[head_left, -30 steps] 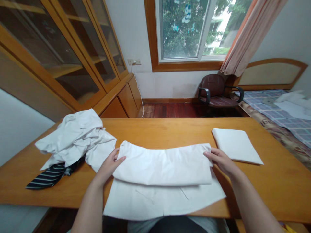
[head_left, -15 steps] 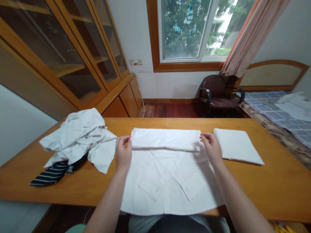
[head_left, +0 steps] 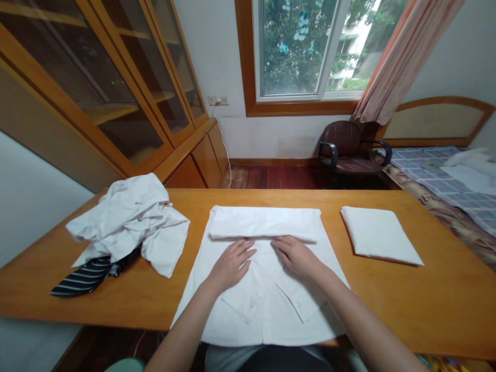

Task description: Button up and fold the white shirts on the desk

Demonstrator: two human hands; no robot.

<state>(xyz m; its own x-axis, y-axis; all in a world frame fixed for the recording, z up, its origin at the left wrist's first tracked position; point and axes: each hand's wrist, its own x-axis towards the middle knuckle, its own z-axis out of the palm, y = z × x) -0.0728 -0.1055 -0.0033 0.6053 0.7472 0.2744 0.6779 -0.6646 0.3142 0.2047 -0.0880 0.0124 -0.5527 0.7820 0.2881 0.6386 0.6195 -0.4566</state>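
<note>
- We see a glass-door cabinet (head_left: 116, 88), far left.
- Window (head_left: 287, 77), blue and white stickers (head_left: 301, 27) on the pane.
- Pink curtain (head_left: 411, 62) at its right.
- Maroon chair (head_left: 343, 138), black armrests (head_left: 334, 154), below the window.
- We mark a plaid-covered bed (head_left: 465, 192), far right.
- White cord (head_left: 222, 137) from wall socket (head_left: 212, 101).

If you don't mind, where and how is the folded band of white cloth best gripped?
Probably pinch the folded band at its two short ends, coming from left and right: it lies long and flat across the white cloth, both ends uncovered.
</note>
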